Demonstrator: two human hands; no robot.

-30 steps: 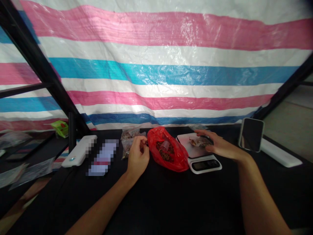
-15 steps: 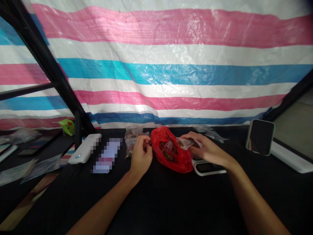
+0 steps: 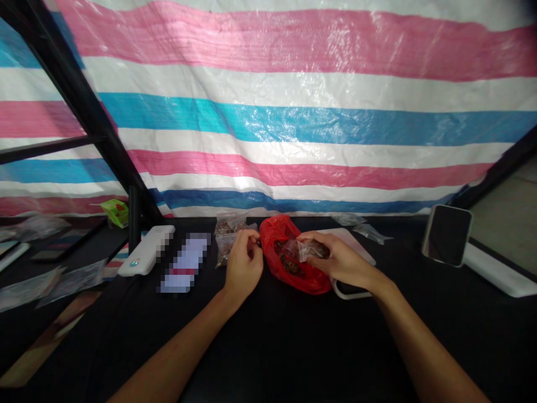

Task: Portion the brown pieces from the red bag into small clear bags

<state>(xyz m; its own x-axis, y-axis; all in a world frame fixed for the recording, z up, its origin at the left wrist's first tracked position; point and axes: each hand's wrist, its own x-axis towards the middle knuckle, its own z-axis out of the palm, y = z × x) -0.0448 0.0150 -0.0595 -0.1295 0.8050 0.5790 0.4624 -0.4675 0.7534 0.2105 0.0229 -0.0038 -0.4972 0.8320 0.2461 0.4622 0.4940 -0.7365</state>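
Observation:
An open red plastic bag (image 3: 312,281) rests on the black table, with small brown pieces (image 3: 289,266) inside. Among those pieces lies a small clear plastic cup (image 3: 288,247). My right hand (image 3: 346,263) grips a small clear plastic bag (image 3: 308,250) of brown contents, tilted over the red bag's right side. Beside the red bag's left rim, my left hand (image 3: 244,262) is closed in a pinch; a tiny dark bit shows at its fingertips, too small to name. Under my right hand is a white scale (image 3: 356,242), partly hidden.
Filled clear bags (image 3: 226,224) lie behind my left hand. Flat clear bags (image 3: 369,232) are at the back. A phone (image 3: 187,263) and a white device (image 3: 146,252) lie left. At right stands a dark-screened device (image 3: 448,235). A striped tarp (image 3: 293,129) hangs behind.
My right hand has moved left with the small clear bag, bringing it further over the red bag and uncovering the scale's platform. My left hand stays in nearly the same place.

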